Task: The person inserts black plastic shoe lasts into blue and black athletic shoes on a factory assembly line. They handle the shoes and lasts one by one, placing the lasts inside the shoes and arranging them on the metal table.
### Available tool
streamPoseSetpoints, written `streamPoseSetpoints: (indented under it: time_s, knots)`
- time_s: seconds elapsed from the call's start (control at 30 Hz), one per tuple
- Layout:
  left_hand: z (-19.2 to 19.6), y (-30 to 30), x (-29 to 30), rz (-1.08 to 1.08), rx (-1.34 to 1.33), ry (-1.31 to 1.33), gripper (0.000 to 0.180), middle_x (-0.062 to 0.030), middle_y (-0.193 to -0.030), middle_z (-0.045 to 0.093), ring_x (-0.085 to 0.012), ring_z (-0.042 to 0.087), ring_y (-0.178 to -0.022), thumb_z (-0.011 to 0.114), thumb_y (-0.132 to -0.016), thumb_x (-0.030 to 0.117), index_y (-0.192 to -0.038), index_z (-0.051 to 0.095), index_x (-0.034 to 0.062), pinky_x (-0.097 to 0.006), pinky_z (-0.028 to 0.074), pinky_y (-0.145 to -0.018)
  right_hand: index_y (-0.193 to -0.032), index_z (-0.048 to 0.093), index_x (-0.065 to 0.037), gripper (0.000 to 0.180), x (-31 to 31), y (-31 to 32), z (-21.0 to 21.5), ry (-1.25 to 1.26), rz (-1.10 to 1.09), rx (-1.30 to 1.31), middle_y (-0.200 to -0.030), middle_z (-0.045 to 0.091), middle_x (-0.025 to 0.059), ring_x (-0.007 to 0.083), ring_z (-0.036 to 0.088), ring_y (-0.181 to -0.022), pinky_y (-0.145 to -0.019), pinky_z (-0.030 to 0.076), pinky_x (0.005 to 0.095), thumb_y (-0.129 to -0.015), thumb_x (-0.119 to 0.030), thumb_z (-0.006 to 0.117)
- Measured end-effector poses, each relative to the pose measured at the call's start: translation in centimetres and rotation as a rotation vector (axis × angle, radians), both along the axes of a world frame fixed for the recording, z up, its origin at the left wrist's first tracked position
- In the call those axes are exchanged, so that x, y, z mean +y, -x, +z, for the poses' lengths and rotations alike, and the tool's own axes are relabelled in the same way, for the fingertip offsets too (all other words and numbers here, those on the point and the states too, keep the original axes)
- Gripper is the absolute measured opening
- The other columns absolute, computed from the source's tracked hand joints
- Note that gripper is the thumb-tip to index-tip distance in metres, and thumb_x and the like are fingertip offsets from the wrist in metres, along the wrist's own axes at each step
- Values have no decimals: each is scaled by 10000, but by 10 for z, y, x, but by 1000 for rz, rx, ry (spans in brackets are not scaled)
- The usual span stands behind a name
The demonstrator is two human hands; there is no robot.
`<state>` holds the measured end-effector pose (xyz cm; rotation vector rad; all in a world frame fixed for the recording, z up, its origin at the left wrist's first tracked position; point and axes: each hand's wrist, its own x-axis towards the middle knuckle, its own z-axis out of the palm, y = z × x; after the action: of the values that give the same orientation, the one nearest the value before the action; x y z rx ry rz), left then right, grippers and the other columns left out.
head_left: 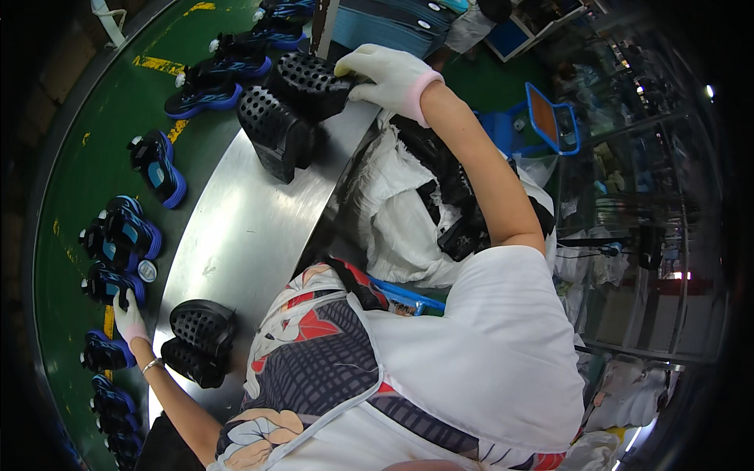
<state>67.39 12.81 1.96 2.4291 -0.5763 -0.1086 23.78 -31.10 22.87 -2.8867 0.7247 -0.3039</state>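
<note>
My left hand point(129, 318), in a white glove with a pink cuff, reaches over the green belt. Its fingers straddle the edge of a black-and-blue sports shoe point(106, 281). A small round white item point(147, 272) sits beside that shoe. Far to the right, my gloved right hand point(386, 77) is closed on the end of a black perforated shoe form point(310, 77). Another black perforated form point(271, 125) stands against it on the metal ledge point(243, 212). A pair of similar black forms point(200, 330) rests on the ledge nearer me.
More black-and-blue shoes point(161, 169) line the green belt point(75, 180). A white sack point(393, 212) of black items stands right of the ledge. Beyond it are a blue-framed stool point(546, 118), a stack of blue-grey sheets point(377, 31) and shelving point(644, 196).
</note>
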Motion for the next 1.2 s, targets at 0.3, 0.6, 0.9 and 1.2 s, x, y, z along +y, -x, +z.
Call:
streamPoseSetpoints:
  time_s: [0.3,0.6,0.9,1.2]
  knots:
    - [9,-1,5,-23,73,-63,497,-176,-1275,570,-305,544,-1156,590,-905,348,-1290,531,39,-334,391,-989,-1050,634,-78,328,-3,-5,19,-115,-41,10,-980,597,69,202,619,-893,-821,495,289,-762,-205,728]
    - [30,-2,38,-160,-127,-144,576,-204,-1355,502,-320,483,-1243,578,-913,351,-1358,458,5,-346,354,-1046,-1041,634,-69,318,37,-36,62,118,14,-191,-996,617,76,195,652,-889,-810,512,298,-765,-189,736]
    - [126,104,5,-276,724,785,552,-148,-1339,506,-218,548,-1151,485,-983,368,-1390,407,5,-353,473,-947,-970,627,-73,289,194,-185,1,-291,767,-275,-963,610,87,280,606,-872,-733,496,361,-712,-147,734]
    - [112,136,43,-413,1039,1464,526,-134,-1226,576,-242,584,-1108,529,-958,404,-1310,469,18,-387,460,-994,-1053,603,-61,359,295,-242,-19,-586,951,-117,-993,612,120,294,614,-924,-789,500,363,-753,-207,737]
